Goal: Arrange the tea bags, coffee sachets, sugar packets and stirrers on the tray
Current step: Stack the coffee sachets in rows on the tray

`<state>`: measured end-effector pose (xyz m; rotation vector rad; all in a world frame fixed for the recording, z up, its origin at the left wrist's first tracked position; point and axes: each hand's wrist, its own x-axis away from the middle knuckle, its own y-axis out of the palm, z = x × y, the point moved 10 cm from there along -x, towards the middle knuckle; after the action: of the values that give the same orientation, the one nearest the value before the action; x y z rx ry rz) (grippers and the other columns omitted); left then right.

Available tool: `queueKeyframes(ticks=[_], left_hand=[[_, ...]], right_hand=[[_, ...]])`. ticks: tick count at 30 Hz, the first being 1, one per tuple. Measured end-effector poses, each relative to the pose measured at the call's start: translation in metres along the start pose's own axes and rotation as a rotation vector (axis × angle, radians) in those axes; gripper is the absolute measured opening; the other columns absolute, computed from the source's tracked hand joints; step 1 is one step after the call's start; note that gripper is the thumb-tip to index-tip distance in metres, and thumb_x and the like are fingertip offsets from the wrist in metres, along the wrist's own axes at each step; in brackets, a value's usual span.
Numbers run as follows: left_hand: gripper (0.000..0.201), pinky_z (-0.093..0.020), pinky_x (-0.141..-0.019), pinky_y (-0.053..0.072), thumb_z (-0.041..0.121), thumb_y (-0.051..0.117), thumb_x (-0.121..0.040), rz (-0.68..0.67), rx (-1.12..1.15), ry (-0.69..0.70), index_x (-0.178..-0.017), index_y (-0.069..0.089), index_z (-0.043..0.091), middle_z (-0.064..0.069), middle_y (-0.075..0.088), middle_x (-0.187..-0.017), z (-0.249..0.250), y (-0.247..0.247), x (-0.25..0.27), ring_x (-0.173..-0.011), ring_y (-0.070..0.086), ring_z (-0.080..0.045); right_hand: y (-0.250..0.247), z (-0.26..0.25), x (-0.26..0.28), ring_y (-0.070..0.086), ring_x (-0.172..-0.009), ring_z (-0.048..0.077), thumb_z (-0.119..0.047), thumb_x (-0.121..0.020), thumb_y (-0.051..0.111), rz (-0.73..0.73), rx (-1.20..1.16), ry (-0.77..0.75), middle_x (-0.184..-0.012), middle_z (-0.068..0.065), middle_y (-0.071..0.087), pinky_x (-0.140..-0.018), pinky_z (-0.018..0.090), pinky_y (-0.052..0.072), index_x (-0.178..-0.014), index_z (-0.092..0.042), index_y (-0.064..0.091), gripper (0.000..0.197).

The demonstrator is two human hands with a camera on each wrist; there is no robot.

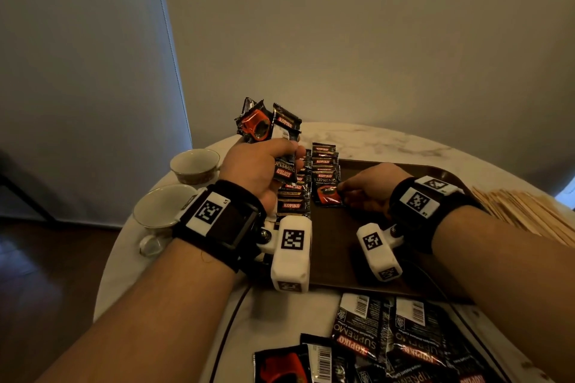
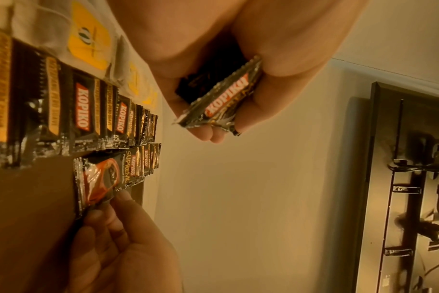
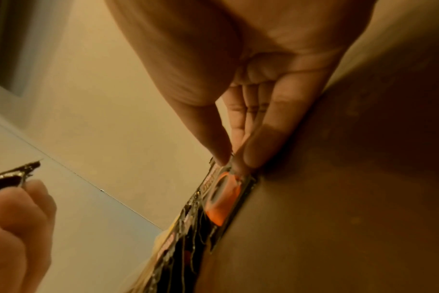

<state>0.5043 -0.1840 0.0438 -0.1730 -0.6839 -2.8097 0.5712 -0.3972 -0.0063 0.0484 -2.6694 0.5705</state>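
Pinching the near corner of the top coffee sachet (image 1: 326, 193) with right hand (image 1: 367, 193), flat on the brown tray (image 1: 342, 246) at the front of the second overlapping row. Clutching spare sachets (image 1: 273, 134) aloft in left hand (image 1: 258, 168). Probably mid-row: next, squaring this one, then feeding another.

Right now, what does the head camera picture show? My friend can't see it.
Two hands are lining up coffee sachets on a brown tray: the left hand grips a bunch of sachets while the right hand pinches the front sachet of a row. Two cups, wooden stirrers and more sachets lie around the tray.
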Motion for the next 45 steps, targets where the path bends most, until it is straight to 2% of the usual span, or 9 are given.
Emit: queueKeyframes(ticks=[3,6,10,16,22,28,39,43,45], left_hand=[[0.004,-0.029,-0.051,0.057,0.001,0.068,-0.092,-0.007,-0.009,-0.007,-0.096,0.07,0.001,-0.012,0.076,-0.083,-0.001,0.001,0.0,-0.058,0.069,-0.016],[0.005,-0.027,-0.049,0.056,0.001,0.068,-0.092,-0.01,-0.012,-0.012,-0.097,0.07,0.0,-0.011,0.076,-0.081,-0.001,0.002,0.001,-0.057,0.069,-0.016],[0.006,-0.027,-0.048,0.055,0.002,0.067,-0.093,-0.008,-0.025,-0.017,-0.097,0.071,0.0,-0.011,0.075,-0.08,-0.001,0.001,0.001,-0.056,0.069,-0.015],[0.003,-0.027,-0.048,0.055,0.0,0.068,-0.091,-0.005,-0.039,0.003,-0.09,0.07,0.001,-0.012,0.075,-0.081,0.0,0.0,-0.001,-0.059,0.069,-0.016],[0.004,-0.029,-0.05,0.056,0.002,0.068,-0.091,-0.009,-0.058,-0.003,-0.093,0.071,0.001,-0.012,0.075,-0.084,-0.002,-0.001,-0.003,-0.061,0.07,-0.016],[0.009,-0.028,-0.053,0.058,0.002,0.069,-0.091,-0.017,-0.055,-0.006,-0.099,0.072,0.0,-0.012,0.076,-0.084,-0.001,-0.002,-0.005,-0.062,0.07,-0.016],[0.005,-0.027,-0.05,0.056,0.002,0.069,-0.09,-0.042,-0.046,-0.027,-0.094,0.071,0.0,-0.013,0.075,-0.084,-0.004,0.002,-0.003,-0.067,0.069,-0.019],[0.01,-0.031,-0.059,0.062,0.006,0.07,-0.092,-0.056,-0.017,-0.019,-0.1,0.07,0.001,-0.015,0.077,-0.087,-0.006,0.005,-0.002,-0.073,0.072,-0.022],[0.015,-0.037,-0.062,0.064,0.008,0.07,-0.091,-0.072,0.0,-0.051,-0.104,0.069,0.0,-0.018,0.077,-0.091,-0.01,0.009,0.001,-0.074,0.074,-0.026]], right_hand=[[0.001,0.003,-0.002,0.071,-0.083,0.02,-0.006,-0.093,0.07,-0.02,-0.057,-0.05,-0.106,0.017,0.074,-0.082,0.033,0.06,-0.108,-0.001,0.07,0.016],[0.005,0.005,-0.003,0.068,-0.074,0.021,-0.002,-0.093,0.067,-0.039,-0.095,-0.078,-0.091,0.016,0.072,-0.073,0.031,0.058,-0.112,0.007,0.065,0.022],[0.011,0.003,-0.001,0.066,-0.074,0.022,0.001,-0.095,0.062,-0.067,-0.126,-0.075,-0.082,0.014,0.067,-0.078,0.033,0.057,-0.108,0.008,0.062,0.015],[0.004,0.003,0.005,0.071,-0.095,0.026,-0.01,-0.092,0.073,-0.045,-0.082,0.024,-0.102,0.016,0.071,-0.087,0.038,0.06,-0.107,-0.006,0.068,0.017],[0.008,-0.007,0.003,0.069,-0.076,0.018,-0.02,-0.081,0.085,-0.045,0.166,0.011,-0.088,0.01,0.07,-0.055,0.029,0.053,-0.091,-0.009,0.065,0.025],[0.007,-0.01,-0.002,0.071,-0.07,0.015,-0.012,-0.088,0.078,-0.034,0.263,0.025,-0.083,0.007,0.074,-0.04,0.022,0.051,-0.096,-0.005,0.073,0.011],[0.006,-0.008,-0.005,0.067,-0.072,0.015,-0.026,-0.091,0.076,-0.011,0.215,-0.006,-0.084,0.006,0.07,-0.055,0.029,0.051,-0.091,-0.01,0.064,0.02],[0.005,-0.005,-0.005,0.066,-0.067,0.018,-0.03,-0.093,0.074,-0.038,-0.071,-0.016,-0.076,0.005,0.067,-0.062,0.033,0.054,-0.113,-0.004,0.068,0.034],[0.005,-0.012,0.006,0.06,-0.058,0.016,-0.038,-0.094,0.072,-0.104,-0.255,-0.077,-0.064,0.001,0.064,-0.059,0.03,0.051,-0.108,-0.007,0.07,0.034]])
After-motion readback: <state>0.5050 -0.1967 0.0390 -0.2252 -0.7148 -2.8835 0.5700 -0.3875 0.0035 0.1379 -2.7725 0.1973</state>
